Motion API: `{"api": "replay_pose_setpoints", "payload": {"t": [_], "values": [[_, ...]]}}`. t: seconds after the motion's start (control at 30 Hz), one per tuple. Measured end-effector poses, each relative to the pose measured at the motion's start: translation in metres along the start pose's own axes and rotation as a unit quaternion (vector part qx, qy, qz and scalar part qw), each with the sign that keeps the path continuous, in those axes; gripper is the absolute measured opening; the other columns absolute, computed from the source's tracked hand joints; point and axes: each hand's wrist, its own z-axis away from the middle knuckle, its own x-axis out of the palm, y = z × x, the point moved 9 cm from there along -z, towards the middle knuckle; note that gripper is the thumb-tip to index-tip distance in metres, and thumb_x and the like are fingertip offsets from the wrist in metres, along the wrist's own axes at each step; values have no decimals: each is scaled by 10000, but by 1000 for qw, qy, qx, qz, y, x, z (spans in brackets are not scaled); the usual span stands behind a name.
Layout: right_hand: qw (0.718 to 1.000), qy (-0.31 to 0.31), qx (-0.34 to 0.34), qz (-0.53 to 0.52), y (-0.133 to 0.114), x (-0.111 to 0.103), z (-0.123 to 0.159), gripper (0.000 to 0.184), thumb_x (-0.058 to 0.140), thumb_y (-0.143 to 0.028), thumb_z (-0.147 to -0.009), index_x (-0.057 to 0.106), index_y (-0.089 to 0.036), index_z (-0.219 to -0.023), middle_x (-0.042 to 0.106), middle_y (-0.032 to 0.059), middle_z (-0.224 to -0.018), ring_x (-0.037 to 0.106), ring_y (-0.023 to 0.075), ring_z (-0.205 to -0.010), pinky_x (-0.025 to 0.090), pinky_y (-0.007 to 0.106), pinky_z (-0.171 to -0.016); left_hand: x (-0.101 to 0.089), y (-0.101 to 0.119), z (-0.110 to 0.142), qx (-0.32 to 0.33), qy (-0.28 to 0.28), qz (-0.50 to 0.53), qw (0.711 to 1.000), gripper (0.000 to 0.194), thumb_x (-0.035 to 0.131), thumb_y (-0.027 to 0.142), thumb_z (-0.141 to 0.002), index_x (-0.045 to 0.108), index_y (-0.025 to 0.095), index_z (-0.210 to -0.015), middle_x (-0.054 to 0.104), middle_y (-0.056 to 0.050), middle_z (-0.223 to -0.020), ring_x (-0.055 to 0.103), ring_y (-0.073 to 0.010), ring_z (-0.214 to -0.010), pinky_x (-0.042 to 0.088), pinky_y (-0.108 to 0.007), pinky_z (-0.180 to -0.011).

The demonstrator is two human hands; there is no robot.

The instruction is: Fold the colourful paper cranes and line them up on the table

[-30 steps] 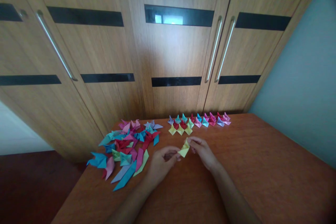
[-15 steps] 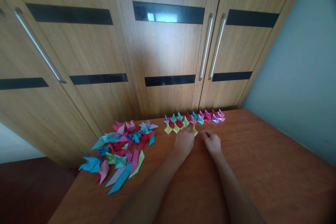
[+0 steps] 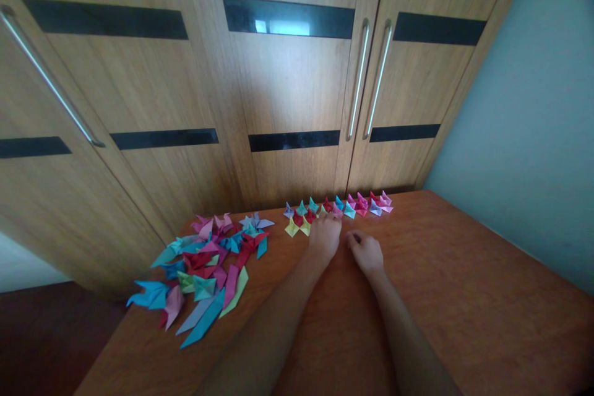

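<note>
My left hand is closed over the near row of small folded paper pieces, its fingertips pointing down and hidden behind the hand. What it grips, if anything, cannot be seen. Just left of it stand two yellow folded paper pieces, with red ones behind them. A pink folded piece shows just beyond the fingers. To the right, my right hand rests low over the table with fingers curled in, nothing visible in them. It is apart from the paper pieces.
A heap of colourful folded paper birds and strips covers the table's left side. More small folded pieces line the back edge of the brown wooden table. Behind stands a wooden wardrobe; a pale wall is at right.
My left hand has moved slightly up and over the row, covering the yellow piece that showed at its right. My right hand stays curled nearby. The view has shifted a little.
</note>
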Motion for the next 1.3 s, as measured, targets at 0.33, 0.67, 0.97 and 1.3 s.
{"api": "replay_pose_setpoints", "payload": {"t": [0.33, 0.67, 0.97, 1.3], "values": [[1000, -2, -12, 10, -3, 0, 1, 274, 436, -369, -840, 687, -259, -827, 692, 28, -777, 617, 175, -706, 382, 247, -604, -22, 5, 33, 18, 27, 16, 999, 212, 452, 222, -892, 607, 200, -1035, 595, -92, -1076, 508, -231, -1043, 426, -359, -897], [999, -5, -7, 48, -8, 2, 6, 277, 442, -388, -852, 694, -278, -883, 704, 41, -827, 634, 201, -802, 378, 251, -616, -13, -31, 89, 5, 8, 40, 999, 217, 408, 220, -897, 608, 230, -980, 579, -49, -1002, 540, -190, -952, 448, -301, -817], [997, -1, -70, 32, -17, 7, 7, 257, 449, -339, -853, 680, -277, -948, 681, 29, -962, 617, 192, -870, 431, 266, -732, -1, -29, 75, -6, -8, 43, 999, 233, 397, 236, -905, 595, 216, -1026, 534, -68, -1083, 562, -186, -963, 465, -296, -817], [980, 14, -177, 93, -36, 19, 12, 323, 491, -301, -824, 625, -251, -1114, 500, 46, -1272, 442, 234, -1129, 400, 343, -941, 4, -30, 68, 2, 9, 49, 999, 224, 379, 255, -909, 579, 202, -993, 510, -71, -1083, 547, -200, -956, 482, -304, -767]]}}
